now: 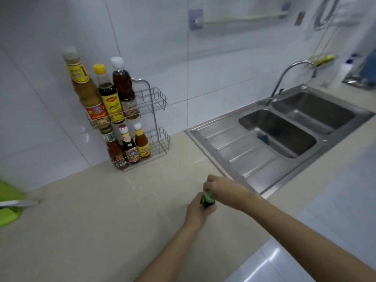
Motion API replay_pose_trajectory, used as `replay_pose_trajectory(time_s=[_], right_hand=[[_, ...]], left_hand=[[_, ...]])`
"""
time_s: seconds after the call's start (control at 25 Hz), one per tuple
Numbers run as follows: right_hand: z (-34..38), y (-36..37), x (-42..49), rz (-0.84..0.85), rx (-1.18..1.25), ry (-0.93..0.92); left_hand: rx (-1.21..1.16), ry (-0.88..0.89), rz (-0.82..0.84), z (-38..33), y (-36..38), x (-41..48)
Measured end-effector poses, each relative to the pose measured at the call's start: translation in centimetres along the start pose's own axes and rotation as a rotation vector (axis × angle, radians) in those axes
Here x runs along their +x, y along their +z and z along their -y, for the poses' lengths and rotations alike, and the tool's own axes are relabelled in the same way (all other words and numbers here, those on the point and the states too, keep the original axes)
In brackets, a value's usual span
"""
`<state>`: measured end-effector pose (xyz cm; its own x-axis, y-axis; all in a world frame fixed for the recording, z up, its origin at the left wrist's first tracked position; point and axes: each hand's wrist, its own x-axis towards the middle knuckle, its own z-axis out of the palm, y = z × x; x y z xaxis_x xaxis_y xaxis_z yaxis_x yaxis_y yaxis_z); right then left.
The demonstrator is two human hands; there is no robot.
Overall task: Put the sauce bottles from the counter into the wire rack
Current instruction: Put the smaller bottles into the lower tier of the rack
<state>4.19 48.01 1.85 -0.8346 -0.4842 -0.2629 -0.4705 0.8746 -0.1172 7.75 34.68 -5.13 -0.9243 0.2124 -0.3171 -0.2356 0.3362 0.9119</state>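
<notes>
Head view, looking down at a pale counter (101, 220) against a white tiled wall; near the front edge, the left hand (198, 210) is wrapped round the dark body of a small green-capped bottle (208, 197), and the right hand (220, 188) curls its fingers over the cap from above, so both hands are clamped on the one bottle (whether its base touches the counter cannot be seen); the wire rack (158, 98) stands well apart at the back left against the wall, its upper tier holding three tall bottles (107, 98) and its lower tier three small bottles (130, 147), with free room at the right end of each tier; a steel sink (254, 151) lies to the right; the step in hand seems to be picking up this bottle, perhaps checking its cap; the next move likely calls for carrying it upright across to the rack and lowering it into a free right-hand space, clear of the wires.
</notes>
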Motion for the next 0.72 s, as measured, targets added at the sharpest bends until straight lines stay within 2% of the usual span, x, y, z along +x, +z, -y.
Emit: replay_pose_trajectory(time_s=[0.12,0.2,0.32,0.56,0.64,0.72], right_hand=[[0.4,0.1,0.1,0.025,0.061,0.004],[1.3,-1.1,0.2,-0.020,0.141,-0.035],[3.6,-5.7,1.8,-0.102,0.301,-0.076],[9.0,-13.7,5.8,0.076,0.257,-0.226],[9.9,-14.8,6.6,0.139,0.200,-0.263],[10.8,-15.0,7.1,0.173,0.248,-0.282]], left_hand=[[-0.153,0.002,-0.075,-0.1,-0.6,-1.1],[-0.245,0.041,-0.054,-0.6,-2.4,-2.0],[-0.517,0.071,-0.009,-1.7,-5.8,-3.6],[-0.767,0.094,0.017,-4.9,-11.3,-8.1],[-0.826,0.077,-0.019,-5.1,-12.2,-9.0],[-0.811,0.086,-0.077,-5.2,-13.2,-9.6]])
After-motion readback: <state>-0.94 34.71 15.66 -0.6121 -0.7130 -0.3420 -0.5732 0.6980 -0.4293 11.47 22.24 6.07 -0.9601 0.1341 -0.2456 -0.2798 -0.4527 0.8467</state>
